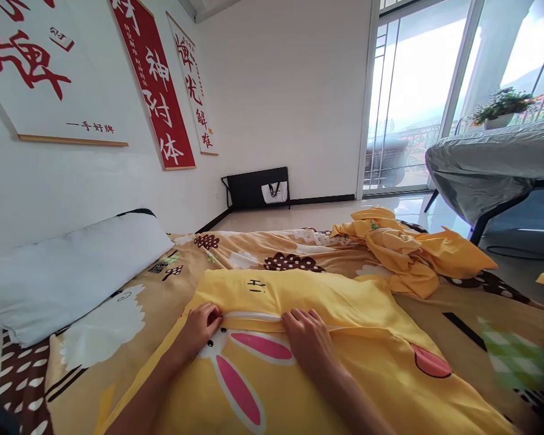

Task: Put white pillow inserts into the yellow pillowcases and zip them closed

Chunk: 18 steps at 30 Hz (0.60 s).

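A yellow pillowcase [299, 374] printed with a white rabbit with pink ears lies on the bed in front of me, with a white pillow edge showing along its opening. My left hand [202, 326] pinches the pillowcase's opening at its left end, fingers curled in. My right hand [306, 335] lies on the same opening a little to the right, fingers bent over the fabric edge and pressing it down.
A white pillow [68, 272] rests at the left against the wall. A crumpled yellow cloth [408, 248] lies at the bed's far right. The bedsheet [263, 251] has sheep and tree prints. A covered table [489, 163] stands at the right by the glass doors.
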Each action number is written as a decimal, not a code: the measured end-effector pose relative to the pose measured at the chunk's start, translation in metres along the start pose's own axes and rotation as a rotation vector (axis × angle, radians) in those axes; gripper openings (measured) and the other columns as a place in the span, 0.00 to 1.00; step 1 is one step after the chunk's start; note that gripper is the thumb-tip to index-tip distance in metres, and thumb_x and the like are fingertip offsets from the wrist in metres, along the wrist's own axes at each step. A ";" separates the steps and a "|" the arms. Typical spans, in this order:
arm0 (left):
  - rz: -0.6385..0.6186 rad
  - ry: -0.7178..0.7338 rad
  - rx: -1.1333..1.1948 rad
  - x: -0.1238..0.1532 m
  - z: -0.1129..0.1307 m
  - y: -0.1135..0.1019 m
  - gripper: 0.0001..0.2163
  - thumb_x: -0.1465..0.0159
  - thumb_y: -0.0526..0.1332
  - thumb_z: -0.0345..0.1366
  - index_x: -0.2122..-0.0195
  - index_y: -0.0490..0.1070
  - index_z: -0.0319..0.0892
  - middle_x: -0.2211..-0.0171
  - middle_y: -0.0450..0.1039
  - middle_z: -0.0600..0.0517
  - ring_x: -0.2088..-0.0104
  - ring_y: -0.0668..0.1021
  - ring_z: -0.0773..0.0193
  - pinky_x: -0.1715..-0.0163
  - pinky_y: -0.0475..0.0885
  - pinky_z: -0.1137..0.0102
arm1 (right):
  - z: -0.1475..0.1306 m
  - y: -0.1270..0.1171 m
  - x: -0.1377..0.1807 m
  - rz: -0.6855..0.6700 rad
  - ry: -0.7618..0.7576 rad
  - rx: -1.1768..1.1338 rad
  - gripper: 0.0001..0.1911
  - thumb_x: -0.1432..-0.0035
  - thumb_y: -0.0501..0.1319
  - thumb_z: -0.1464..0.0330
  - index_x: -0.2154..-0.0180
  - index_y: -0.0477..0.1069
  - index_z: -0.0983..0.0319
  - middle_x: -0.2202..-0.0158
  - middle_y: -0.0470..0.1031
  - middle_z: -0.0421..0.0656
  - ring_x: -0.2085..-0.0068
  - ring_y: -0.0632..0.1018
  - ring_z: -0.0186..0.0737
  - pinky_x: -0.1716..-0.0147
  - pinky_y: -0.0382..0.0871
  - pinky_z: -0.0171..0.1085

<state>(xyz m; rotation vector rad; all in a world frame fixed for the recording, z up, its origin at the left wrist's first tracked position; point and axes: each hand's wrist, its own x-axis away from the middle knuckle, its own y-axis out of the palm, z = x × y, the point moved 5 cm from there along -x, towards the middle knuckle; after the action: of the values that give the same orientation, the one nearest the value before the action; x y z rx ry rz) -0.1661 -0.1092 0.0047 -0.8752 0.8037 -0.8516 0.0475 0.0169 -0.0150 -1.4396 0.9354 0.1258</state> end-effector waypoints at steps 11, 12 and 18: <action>0.044 -0.035 0.024 -0.002 -0.019 -0.007 0.11 0.41 0.50 0.41 0.73 0.65 0.42 0.70 0.72 0.50 0.66 0.74 0.61 0.64 0.66 0.69 | 0.001 0.001 0.001 -0.033 0.012 -0.024 0.13 0.37 0.54 0.75 0.73 0.70 0.61 0.73 0.73 0.39 0.70 0.72 0.35 0.65 0.50 0.36; 0.057 -0.058 -0.003 -0.001 -0.021 -0.009 0.11 0.41 0.50 0.41 0.73 0.65 0.42 0.70 0.73 0.50 0.66 0.74 0.61 0.64 0.66 0.69 | 0.001 0.000 0.001 -0.034 0.012 -0.022 0.13 0.37 0.54 0.75 0.73 0.70 0.61 0.73 0.73 0.39 0.70 0.72 0.35 0.65 0.50 0.36; 0.093 -0.142 -0.123 0.003 -0.032 -0.016 0.10 0.41 0.50 0.39 0.73 0.68 0.43 0.68 0.75 0.50 0.60 0.74 0.56 0.59 0.63 0.64 | 0.002 0.000 0.001 -0.034 0.016 -0.017 0.13 0.37 0.54 0.75 0.73 0.70 0.61 0.73 0.73 0.39 0.70 0.72 0.35 0.65 0.50 0.36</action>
<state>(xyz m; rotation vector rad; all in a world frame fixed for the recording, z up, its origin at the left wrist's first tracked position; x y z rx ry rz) -0.1972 -0.1278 0.0046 -0.9879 0.7718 -0.6561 0.0484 0.0183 -0.0160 -1.4736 0.9243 0.0980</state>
